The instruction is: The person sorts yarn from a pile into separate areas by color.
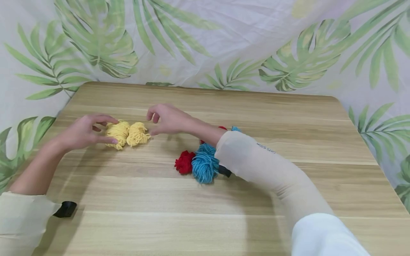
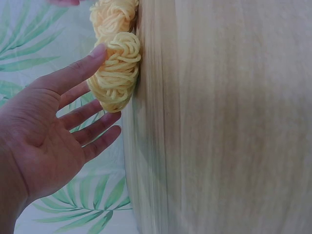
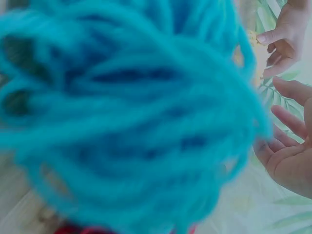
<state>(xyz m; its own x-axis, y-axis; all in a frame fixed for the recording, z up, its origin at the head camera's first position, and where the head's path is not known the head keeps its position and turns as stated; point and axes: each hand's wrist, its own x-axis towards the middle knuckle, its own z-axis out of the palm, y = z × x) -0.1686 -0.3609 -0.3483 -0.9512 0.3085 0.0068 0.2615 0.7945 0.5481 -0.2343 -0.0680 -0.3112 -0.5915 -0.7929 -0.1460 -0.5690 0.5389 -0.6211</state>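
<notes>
Two small yellow yarn balls (image 1: 117,134) lie side by side on the left part of the table. My left hand (image 1: 88,132) is at the left one, thumb and fingers spread around it; in the left wrist view the thumb tip touches the yellow yarn (image 2: 114,78) and the fingers are nearly straight. To the right of the pair, my right hand (image 1: 169,119) hovers with loosely bent fingers and nothing in it. Under the right forearm lie blue yarn balls (image 1: 205,167) and a red yarn ball (image 1: 184,162), partly hidden by the sleeve.
Blue yarn (image 3: 136,112) fills most of the right wrist view, blurred and close. More red and blue yarn shows behind the right forearm. The wooden table (image 1: 144,199) ends at a leaf-patterned cloth (image 1: 243,42). A black wrist piece (image 1: 65,209) sits below the left sleeve.
</notes>
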